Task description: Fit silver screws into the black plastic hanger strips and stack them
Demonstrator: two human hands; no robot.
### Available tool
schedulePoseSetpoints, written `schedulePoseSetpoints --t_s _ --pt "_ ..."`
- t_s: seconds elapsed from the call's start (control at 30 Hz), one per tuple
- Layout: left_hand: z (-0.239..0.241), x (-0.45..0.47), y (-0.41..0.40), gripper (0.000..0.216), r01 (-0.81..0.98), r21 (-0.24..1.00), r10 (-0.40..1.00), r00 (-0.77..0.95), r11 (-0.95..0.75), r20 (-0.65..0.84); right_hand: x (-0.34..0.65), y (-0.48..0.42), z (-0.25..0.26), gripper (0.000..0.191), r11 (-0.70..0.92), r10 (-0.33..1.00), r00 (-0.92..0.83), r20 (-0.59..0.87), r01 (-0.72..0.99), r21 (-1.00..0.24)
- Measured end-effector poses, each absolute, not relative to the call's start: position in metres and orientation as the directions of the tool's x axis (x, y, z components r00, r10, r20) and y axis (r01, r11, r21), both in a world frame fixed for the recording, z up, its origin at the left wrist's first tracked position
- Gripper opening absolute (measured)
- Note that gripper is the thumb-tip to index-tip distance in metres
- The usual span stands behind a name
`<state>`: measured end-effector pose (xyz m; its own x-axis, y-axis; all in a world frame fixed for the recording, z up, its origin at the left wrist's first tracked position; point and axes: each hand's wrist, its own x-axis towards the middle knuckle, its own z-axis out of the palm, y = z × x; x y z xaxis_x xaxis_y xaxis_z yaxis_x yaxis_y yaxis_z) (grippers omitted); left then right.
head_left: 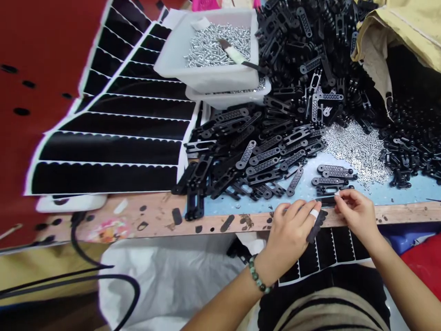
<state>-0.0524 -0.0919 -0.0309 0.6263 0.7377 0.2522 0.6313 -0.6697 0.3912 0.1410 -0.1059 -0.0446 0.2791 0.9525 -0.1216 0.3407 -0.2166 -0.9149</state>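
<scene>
My left hand (291, 227), with white tape round one finger and a bead bracelet at the wrist, is closed on a black scalloped-edge strip (314, 230) at the table's front edge. Its fingertips also meet one end of a flat black piece (327, 199) lying between my hands. At that piece's other end, my right hand (358, 215) has thumb and forefinger pinched together; what sits in the pinch is too small to make out. Just beyond my fingers, several black plastic links (336, 171) lie in a short row on the blue surface.
A heap of black plastic links (265, 156) spreads behind my hands, beside loose silver screws (361, 147). A white bin (206, 78) holds more screws and a brush (236, 53). Sheets of black strips (113, 147) lie left; another sheet (325, 248) rests over my lap.
</scene>
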Motion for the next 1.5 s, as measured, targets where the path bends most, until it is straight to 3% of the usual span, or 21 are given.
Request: schedulePoseSetpoints --t_s 0.33,0.6,0.77,1.0,1.23,1.3,1.5 --pt "-0.028 -0.049 -0.089 0.046 0.639 0.403 0.748 0.625 -0.655 0.226 0.142 -0.102 -0.038 0.018 -0.127 0.986 0.158 -0.049 0.533 -0.836" --pt "-0.022 -0.048 -0.085 0.041 0.621 0.419 0.739 0.632 -0.663 0.233 0.157 -0.094 -0.023 0.013 0.055 0.997 -0.021 0.075 0.866 -0.497" --pt "-0.025 -0.050 -0.080 0.045 0.593 0.507 0.754 0.626 -0.626 0.199 0.169 -0.084 -0.021 0.024 0.282 0.959 -0.267 0.095 0.875 -0.393" --pt "-0.023 -0.059 -0.071 0.035 0.518 0.648 0.802 0.538 -0.558 0.260 0.165 -0.065 -0.012 0.019 0.319 0.935 -0.352 -0.030 0.876 -0.362" --pt "-0.019 -0.051 -0.073 0.034 0.467 0.686 0.793 0.544 -0.558 0.275 0.148 -0.052 -0.015 0.025 0.363 0.931 -0.364 0.020 0.922 -0.132" --pt "-0.021 -0.052 -0.077 0.035 0.439 0.711 0.802 0.515 -0.550 0.302 0.150 -0.052 -0.013 0.026 0.357 0.934 -0.357 0.025 0.921 -0.156" --pt "-0.025 -0.058 -0.093 0.033 0.417 0.767 0.849 0.431 -0.488 0.305 0.181 -0.062 0.001 0.020 0.352 0.925 -0.375 0.061 0.786 -0.508"
